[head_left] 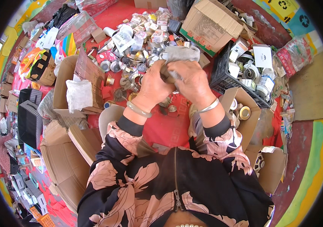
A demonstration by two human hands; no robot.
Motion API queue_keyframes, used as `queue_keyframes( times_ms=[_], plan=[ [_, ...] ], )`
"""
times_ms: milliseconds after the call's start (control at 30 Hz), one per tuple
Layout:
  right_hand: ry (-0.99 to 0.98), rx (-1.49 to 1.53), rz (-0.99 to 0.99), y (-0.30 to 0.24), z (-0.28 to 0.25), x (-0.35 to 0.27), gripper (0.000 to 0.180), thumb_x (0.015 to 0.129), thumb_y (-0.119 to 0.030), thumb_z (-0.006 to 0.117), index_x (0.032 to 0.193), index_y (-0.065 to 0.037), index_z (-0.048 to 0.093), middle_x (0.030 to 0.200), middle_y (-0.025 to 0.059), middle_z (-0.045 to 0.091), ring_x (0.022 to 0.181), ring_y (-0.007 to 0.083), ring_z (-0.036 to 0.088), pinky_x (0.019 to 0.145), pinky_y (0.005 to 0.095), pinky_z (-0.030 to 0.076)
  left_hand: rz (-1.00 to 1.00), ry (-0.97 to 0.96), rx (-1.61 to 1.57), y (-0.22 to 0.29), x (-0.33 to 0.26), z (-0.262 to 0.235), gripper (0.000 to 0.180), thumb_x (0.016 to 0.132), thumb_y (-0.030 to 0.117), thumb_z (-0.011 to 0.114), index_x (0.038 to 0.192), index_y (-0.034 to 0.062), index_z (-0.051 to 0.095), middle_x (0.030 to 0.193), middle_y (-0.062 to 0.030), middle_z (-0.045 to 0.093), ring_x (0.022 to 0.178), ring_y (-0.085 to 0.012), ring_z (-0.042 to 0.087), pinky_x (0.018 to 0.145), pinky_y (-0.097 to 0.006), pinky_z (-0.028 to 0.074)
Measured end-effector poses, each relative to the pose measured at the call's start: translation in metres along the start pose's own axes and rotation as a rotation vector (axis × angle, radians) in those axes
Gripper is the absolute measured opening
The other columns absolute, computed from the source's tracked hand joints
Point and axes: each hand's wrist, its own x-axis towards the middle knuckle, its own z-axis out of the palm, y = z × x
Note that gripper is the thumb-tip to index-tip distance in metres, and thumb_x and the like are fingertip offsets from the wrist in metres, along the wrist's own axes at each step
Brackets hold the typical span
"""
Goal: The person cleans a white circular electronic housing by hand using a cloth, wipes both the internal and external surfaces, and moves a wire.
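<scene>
Your forearms rise from your floral sleeves and meet above the red mat (161,128). Your left hand (152,85) curls around something small that I cannot make out; your right hand (191,81) closes over a grey cloth (180,55), pressing it against that thing, knuckles up, wrists bent inward. The wiping looks to be under way on this piece. Beyond your hands a heap of small metal parts (135,64) lies loose, seemingly unhandled, while the black crate (222,75) to your right already holds boxed pieces.
</scene>
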Motion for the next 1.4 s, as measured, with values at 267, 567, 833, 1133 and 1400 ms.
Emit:
queue_keyframes(
  times_ms=[267,567,833,1133,1400],
  plan=[
    [0.48,0.402,0.607,0.059,-0.03,-0.009,0.015,0.078,-0.006,0.065,0.092,-0.006,0.062,0.076,0.0014,0.059,0.069,0.0063,0.051,0.063,0.0225,0.044,0.077,0.233,-0.114,-0.021,0.006,-0.009,0.057,0.06,0.01,0.078,0.107,0.0008,0.048,0.092,-0.0108,0.062,0.085,-0.0174,0.06,0.076,-0.03,0.049],
    [-0.065,0.129,-0.143,0.002,0.008,-0.005,0.032,0.067,-0.001,0.066,0.098,-0.006,0.063,0.107,0.0101,0.064,0.105,0.0252,0.059,0.087,0.0341,0.038,0.087,0.232,-0.007,-0.019,0.001,-0.002,0.055,0.062,0.019,0.078,0.107,0.0045,0.048,0.09,-0.0155,0.061,0.081,-0.0326,0.061,0.07,-0.04,0.048],
    [-0.013,0.045,0.149,0.016,0.012,-0.015,0.037,0.066,0.002,0.063,0.102,-0.005,0.062,0.106,0.0134,0.064,0.1,0.0263,0.061,0.08,0.0364,0.045,0.138,0.319,0.001,-0.021,-0.004,-0.003,0.057,0.062,0.015,0.079,0.11,0.0041,0.051,0.096,-0.0132,0.062,0.088,-0.0251,0.062,0.077,-0.034,0.049],
    [0.109,-0.027,-0.157,0.008,0.022,-0.016,0.037,0.064,0.003,0.061,0.1,-0.006,0.062,0.107,0.0144,0.063,0.104,0.0273,0.06,0.086,0.038,0.041,0.238,0.296,0.051,-0.026,-0.002,0.002,0.051,0.068,0.01,0.073,0.112,0.0049,0.049,0.097,-0.0169,0.06,0.088,-0.0316,0.061,0.076,-0.036,0.049],
    [0.715,0.754,0.669,0.056,-0.009,-0.01,0.011,0.088,-0.01,0.058,0.095,-0.003,0.064,0.08,-0.002,0.06,0.073,0.004,0.05,0.065,0.0193,0.043,-0.172,0.31,-1.013,-0.026,0.014,-0.018,0.048,0.069,0.0,0.07,0.111,-0.0024,0.046,0.101,-0.0141,0.06,0.09,-0.021,0.061,0.078,-0.036,0.052]
  ],
)
